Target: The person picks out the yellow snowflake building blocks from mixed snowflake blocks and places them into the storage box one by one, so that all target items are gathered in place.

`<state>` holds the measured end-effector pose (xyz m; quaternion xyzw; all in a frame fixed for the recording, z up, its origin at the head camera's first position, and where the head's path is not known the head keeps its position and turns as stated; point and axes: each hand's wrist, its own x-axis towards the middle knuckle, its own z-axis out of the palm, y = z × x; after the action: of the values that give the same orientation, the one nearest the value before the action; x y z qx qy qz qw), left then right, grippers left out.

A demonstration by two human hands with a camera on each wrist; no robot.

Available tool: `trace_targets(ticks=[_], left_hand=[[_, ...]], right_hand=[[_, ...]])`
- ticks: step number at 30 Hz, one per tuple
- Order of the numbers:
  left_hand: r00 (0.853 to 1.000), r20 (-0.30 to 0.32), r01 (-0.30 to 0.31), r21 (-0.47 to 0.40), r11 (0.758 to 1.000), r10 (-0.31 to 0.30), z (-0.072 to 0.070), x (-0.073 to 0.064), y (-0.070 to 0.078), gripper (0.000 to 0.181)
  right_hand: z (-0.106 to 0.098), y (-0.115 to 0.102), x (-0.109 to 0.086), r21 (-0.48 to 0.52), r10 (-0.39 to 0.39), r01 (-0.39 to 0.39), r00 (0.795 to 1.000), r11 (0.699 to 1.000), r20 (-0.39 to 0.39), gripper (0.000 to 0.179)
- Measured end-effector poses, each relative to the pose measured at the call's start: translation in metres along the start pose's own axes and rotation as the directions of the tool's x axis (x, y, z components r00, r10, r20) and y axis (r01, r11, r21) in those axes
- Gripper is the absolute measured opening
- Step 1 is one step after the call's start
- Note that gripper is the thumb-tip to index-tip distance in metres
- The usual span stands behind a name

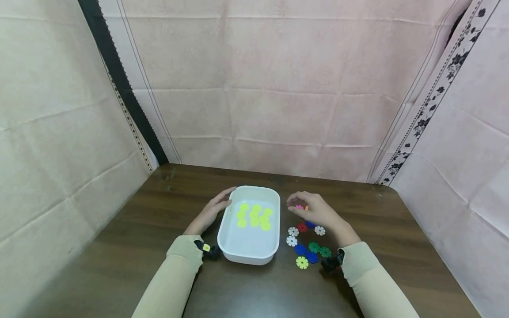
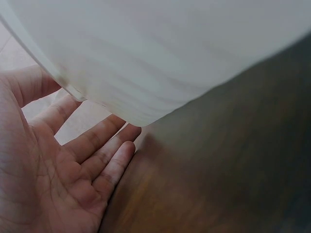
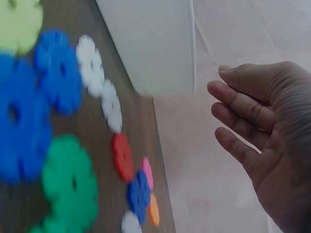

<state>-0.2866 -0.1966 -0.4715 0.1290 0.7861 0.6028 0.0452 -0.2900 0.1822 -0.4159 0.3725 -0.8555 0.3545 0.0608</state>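
Note:
A white plastic tub (image 1: 246, 247) stands on the table with several yellow-green flower-shaped discs (image 1: 254, 216) lying in it. My left hand (image 1: 212, 212) rests against the tub's left side. In the left wrist view its fingers (image 2: 97, 138) are spread and fairly straight along the tub's wall. To the right of the tub, my right hand (image 1: 320, 213) hovers over loose discs with its fingers loosely bent. The right wrist view shows nothing between its thumb and fingers (image 3: 243, 104). A pink disc (image 1: 299, 206) is partly hidden beneath this hand.
Right of the tub lie more flower discs: a red one (image 1: 302, 227), several white ones (image 1: 292, 241), blue ones (image 1: 301, 249), green ones (image 1: 325, 252) and a yellow-green one (image 1: 302, 263). Cloth curtains (image 1: 278, 110) hang around the brown wooden table (image 1: 139, 265).

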Motion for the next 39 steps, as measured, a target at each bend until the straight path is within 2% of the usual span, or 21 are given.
trace_targets(ticks=[5, 10, 15, 21, 30, 36, 39], left_hand=[[1.000, -0.004, -0.017, 0.005, 1.000, 0.017, 0.000, 0.002, 0.000, 0.049], [1.000, -0.002, -0.029, 0.005, 1.000, 0.029, 0.000, 0.002, -0.001, 0.048], [1.000, -0.004, -0.020, 0.008, 1.000, 0.020, 0.000, 0.001, -0.002, 0.048], [1.000, 0.003, -0.023, 0.004, 1.000, 0.023, 0.001, 0.001, -0.001, 0.049], [0.999, 0.001, -0.033, 0.014, 0.999, 0.033, 0.000, 0.002, -0.001, 0.049], [1.000, -0.007, -0.025, 0.008, 1.000, 0.025, 0.000, 0.002, -0.001, 0.047], [1.000, -0.002, -0.025, 0.010, 1.000, 0.025, -0.001, 0.003, -0.001, 0.048]], right_hand=[[-0.013, 0.009, -0.015, -0.012, 0.060, -0.060, 0.998, 0.998, 0.004, 0.021], [-0.017, 0.013, -0.031, -0.004, 0.054, -0.054, 0.998, 0.999, 0.015, 0.018], [-0.009, 0.009, -0.047, -0.012, 0.023, -0.022, 0.993, 1.000, 0.116, 0.017], [0.003, 0.000, -0.063, 0.030, -0.040, 0.033, 0.963, 0.999, 0.266, 0.022], [0.009, -0.012, -0.076, 0.062, -0.122, 0.107, 0.918, 0.992, 0.378, 0.018], [0.009, -0.019, -0.081, 0.068, -0.050, 0.022, 0.896, 0.997, 0.441, 0.026], [0.010, -0.021, -0.082, 0.062, -0.038, 0.010, 0.889, 0.998, 0.457, 0.027]])
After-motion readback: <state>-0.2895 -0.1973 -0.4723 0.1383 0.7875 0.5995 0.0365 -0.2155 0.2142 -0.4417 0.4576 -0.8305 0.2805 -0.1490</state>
